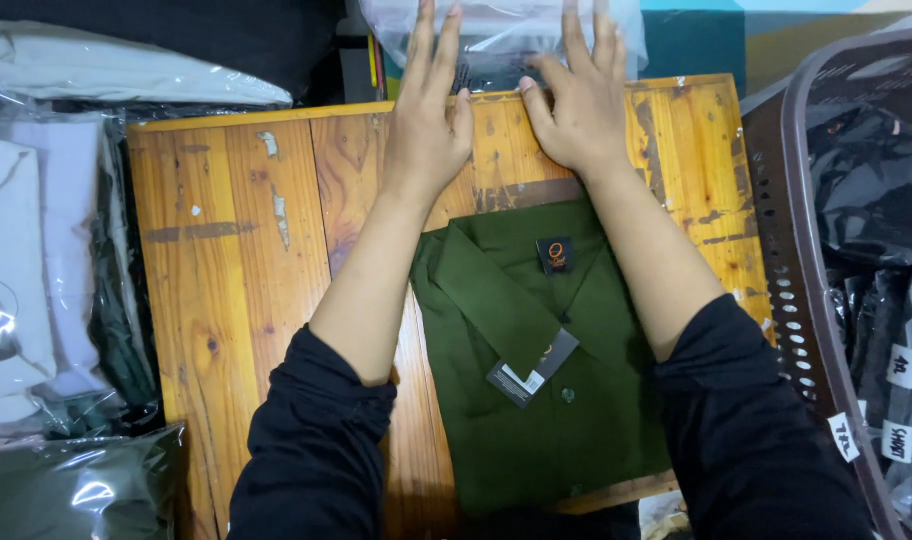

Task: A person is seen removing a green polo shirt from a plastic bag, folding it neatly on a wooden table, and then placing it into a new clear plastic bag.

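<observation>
A folded dark green collared shirt (536, 380) with a black hang tag lies on the wooden table (236, 260), between my forearms. My left hand (428, 115) and my right hand (576, 100) reach past it to the table's far edge. Both hands are flat with fingers spread, resting on a clear plastic bag (496, 35) that overhangs that edge. Neither hand grips anything. My sleeves are black and pushed up.
Bagged white garments (36, 250) are stacked at the left, with a dark bagged one (76, 490) below. A brown plastic basket (786, 260) holding dark bagged garments with small labels stands at the right. Dark fabric lies beyond the table at top left.
</observation>
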